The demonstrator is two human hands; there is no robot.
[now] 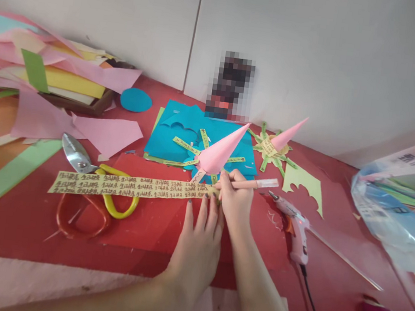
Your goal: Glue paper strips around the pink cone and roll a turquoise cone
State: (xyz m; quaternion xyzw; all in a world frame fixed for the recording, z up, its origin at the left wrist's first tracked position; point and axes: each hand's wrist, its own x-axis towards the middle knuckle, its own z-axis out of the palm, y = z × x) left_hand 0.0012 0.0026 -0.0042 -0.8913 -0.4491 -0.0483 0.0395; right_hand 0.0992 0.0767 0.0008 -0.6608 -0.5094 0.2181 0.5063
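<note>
Ok, tray (85, 106) holds asst. paper (65, 81), R hand (238, 199) pen (255, 183).

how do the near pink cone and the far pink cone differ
The near pink cone looks wider and fuller; the far pink cone looks slimmer.
The near pink cone sits over a blue cut-out, the far pink cone over a yellowish base.
Both are pointed, with tips leaning up to the right.
</note>
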